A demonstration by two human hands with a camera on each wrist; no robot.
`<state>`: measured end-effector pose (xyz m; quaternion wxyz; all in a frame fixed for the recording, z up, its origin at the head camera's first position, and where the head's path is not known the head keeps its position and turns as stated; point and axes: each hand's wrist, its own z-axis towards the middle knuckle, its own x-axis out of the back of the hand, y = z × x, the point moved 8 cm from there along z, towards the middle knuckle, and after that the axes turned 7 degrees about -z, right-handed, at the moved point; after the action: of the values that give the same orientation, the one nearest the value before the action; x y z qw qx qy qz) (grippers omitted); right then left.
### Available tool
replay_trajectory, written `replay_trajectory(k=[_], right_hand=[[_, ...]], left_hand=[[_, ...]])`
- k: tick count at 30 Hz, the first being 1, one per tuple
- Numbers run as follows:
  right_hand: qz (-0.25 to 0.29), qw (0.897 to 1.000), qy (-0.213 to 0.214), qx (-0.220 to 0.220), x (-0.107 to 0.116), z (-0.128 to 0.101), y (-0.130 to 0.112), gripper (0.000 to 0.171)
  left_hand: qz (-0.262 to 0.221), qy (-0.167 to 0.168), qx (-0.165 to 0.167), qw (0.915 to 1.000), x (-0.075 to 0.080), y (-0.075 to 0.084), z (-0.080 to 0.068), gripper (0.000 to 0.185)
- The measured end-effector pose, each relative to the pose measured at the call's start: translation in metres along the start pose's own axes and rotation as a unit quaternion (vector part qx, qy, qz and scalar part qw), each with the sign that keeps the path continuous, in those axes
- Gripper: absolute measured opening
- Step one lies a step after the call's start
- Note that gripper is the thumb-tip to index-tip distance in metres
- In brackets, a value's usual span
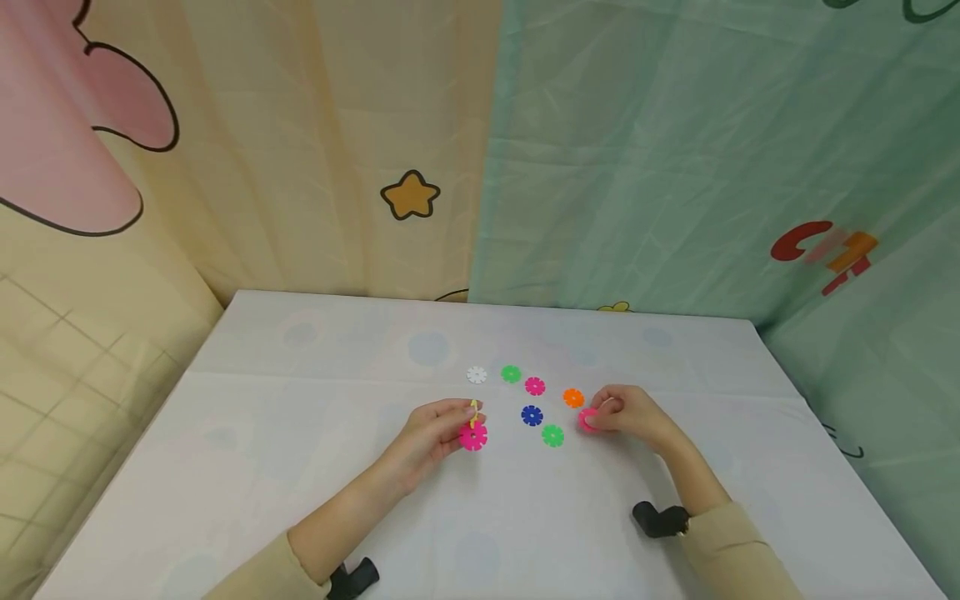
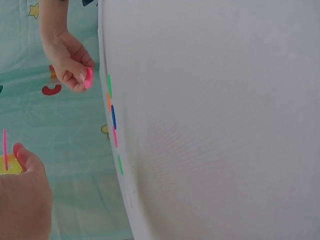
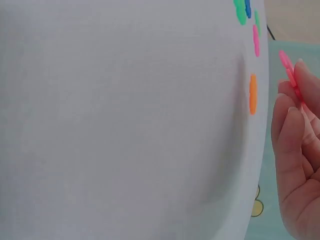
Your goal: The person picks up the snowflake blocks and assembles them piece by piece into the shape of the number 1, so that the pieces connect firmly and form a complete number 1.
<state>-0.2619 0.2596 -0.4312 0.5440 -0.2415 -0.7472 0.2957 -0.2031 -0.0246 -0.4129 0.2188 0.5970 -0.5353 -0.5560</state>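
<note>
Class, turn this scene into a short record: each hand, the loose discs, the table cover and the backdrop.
Left hand: holds a yellow disc and an upper-notched pink disc, set crosswise
Right hand: pinches another pink disc
Loose discs: white disc, far green disc, loose pink disc, orange disc, blue disc, near green disc
Table cover: whitish
Backdrop: yellowish curtain, green curtain

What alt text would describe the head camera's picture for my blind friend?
A person's left hand holds a yellow disc and a pink disc together over a white table while the right hand pinches a bright pink piece. Lying nearby are a white disc, an orange disc, a blue disc, a loose pink disc and two green discs.
</note>
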Motion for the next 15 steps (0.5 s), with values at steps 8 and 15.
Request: replay_trajectory(k=[8, 15], right_hand=[[0.035, 0.999, -0.008, -0.003, -0.009, 0.003, -0.022, 0.033], [0.063, 0.997, -0.028, 0.032, -0.016, 0.006, -0.050, 0.031]], left_hand=[[0.012, -0.003, -0.004, 0.9999, 0.000, 0.000, 0.000, 0.044], [0.012, -0.016, -0.007, 0.9998, -0.003, 0.000, 0.000, 0.046]])
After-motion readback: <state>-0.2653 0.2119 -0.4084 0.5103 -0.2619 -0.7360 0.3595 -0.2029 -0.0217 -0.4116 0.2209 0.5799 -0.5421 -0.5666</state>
